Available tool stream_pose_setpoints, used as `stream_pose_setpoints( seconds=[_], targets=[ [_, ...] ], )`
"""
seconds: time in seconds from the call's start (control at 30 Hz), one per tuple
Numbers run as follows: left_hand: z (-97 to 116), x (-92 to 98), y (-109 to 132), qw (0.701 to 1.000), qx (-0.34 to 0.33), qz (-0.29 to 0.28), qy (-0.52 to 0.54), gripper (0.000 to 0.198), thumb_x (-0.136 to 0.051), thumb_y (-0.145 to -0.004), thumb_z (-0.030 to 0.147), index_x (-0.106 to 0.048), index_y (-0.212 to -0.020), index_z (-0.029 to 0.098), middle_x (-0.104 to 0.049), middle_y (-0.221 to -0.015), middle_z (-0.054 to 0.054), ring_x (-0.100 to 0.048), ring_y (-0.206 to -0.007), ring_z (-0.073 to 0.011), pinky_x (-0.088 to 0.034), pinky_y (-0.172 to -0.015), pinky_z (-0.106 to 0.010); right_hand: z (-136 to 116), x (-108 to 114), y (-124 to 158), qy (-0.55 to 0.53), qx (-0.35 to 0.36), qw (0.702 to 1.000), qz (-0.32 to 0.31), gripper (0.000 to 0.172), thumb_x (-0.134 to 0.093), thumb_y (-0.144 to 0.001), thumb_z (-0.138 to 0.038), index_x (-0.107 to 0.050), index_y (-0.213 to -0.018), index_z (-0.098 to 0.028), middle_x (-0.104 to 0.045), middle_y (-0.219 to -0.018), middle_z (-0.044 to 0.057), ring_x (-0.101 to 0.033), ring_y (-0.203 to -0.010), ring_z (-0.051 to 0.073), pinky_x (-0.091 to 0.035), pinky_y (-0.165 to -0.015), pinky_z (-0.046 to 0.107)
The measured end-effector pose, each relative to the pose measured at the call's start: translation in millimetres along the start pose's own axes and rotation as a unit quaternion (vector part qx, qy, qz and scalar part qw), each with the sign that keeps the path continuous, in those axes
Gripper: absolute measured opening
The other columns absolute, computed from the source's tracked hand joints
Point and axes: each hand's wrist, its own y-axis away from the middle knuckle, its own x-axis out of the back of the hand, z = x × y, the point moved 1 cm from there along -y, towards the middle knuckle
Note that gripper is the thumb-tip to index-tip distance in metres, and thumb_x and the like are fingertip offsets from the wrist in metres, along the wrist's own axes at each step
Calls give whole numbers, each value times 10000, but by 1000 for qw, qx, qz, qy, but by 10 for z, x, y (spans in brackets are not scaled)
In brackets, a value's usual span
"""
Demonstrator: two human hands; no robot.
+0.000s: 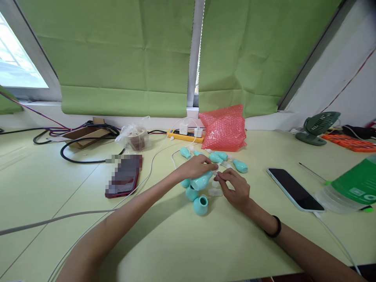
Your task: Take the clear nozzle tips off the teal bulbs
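Wrapped round a turquoise bulb-shaped piece, my left hand holds it at the middle of the table. The fingers of my right hand pinch a small whitish piece at the neck of that bulb; its shape is partly hidden by the fingertips. An open-mouthed turquoise piece stands in front, with another just behind it. Several turquoise bulbs with clear tips lie beyond my hands, one of them at the right. A clear short tube rests between my hands.
A red-cased phone and white cables lie left. Behind are a tape roll in plastic, a yellow power strip and a pink bubble-wrap bag. At right are a white phone, a large bottle and a green fan.
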Motion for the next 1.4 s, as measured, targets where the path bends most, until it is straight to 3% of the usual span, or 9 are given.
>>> stream_pose_setpoints(
  seconds=[0.23, 0.4, 0.53, 0.67, 0.93, 1.07, 1.2, 1.3, 1.4],
  targets=[
    [83, 127, 63, 1000, 0, 0, -14, 325, -454, -706, 446, -605, -690, 159, -541, -631, 7, -461, -597, -122, -323, -501, -209, -89, 7, -19, -7, -32, 999, 3, 238, -516, -679, -5, -515, -844, -176, -528, -552, 1, -488, -499, 107, -415, -414, 212],
    [109, 244, 126, 989, 2, 11, -151, 441, -412, -684, 557, -547, -543, 162, -501, -538, 3, -410, -491, -112, -246, -439, -223, -147, -23, 7, -55, -115, 991, -50, 137, -473, -734, -64, -491, -815, -173, -493, -559, -21, -471, -436, 70, -409, -424, 189],
    [86, 325, 143, 955, 28, 74, -286, 423, -512, -573, 583, -523, -502, 166, -464, -475, -2, -421, -492, -139, -214, -441, -232, -107, -16, 28, -60, -172, 981, -59, 106, -453, -762, -91, -473, -828, -172, -473, -505, -49, -437, -382, 56, -389, -424, 183],
    [113, 383, 175, 943, 17, 75, -325, 376, -531, -602, 516, -486, -471, 167, -439, -446, 2, -425, -477, -137, -192, -433, -236, -32, -58, 46, -15, -101, 988, -112, 52, -513, -737, -127, -534, -753, -172, -488, -501, -23, -424, -446, 84, -361, -432, 203],
    [106, 272, 150, 923, 8, 46, -382, 341, -454, -707, 478, -560, -642, 161, -587, -638, -63, -533, -635, -204, -288, -463, -238, 66, -141, 105, 35, -22, 985, -168, 84, -523, -733, -122, -579, -754, -181, -536, -544, 8, -413, -546, 123, -376, -523, 254],
    [123, 199, 141, 919, -6, 25, -393, 225, -459, -728, 358, -577, -717, 167, -602, -648, -61, -559, -667, -213, -327, -471, -236, 13, -67, 35, 18, -83, 994, -70, 138, -573, -688, -144, -508, -802, -185, -492, -621, 3, -427, -576, 121, -385, -543, 263],
    [201, 98, 150, 913, -23, 12, -408, 142, -483, -688, 256, -586, -709, 160, -610, -661, -72, -576, -663, -234, -359, -479, -255, -34, 41, -37, -3, -136, 990, 41, 440, -673, -571, -238, -416, -925, -186, -472, -825, 55, -461, -734, 173, -396, -546, 279],
    [271, 16, 165, 908, -36, 6, -418, 129, -500, -656, 241, -590, -665, 149, -606, -634, -85, -582, -630, -250, -364, -468, -269, -45, 55, -39, -42, -143, 988, -41, 360, -619, -635, -255, -435, -934, -175, -502, -841, 65, -474, -745, 173, -397, -583, 286],
    [327, -43, 191, 904, -51, -2, -424, 101, -514, -624, 208, -593, -639, 146, -602, -603, -85, -583, -604, -251, -357, -457, -268, -38, 39, 2, -76, -164, 978, -99, 103, -505, -738, -268, -483, -733, -168, -468, -613, 4, -421, -549, 113, -341, -509, 245]
  ],
)
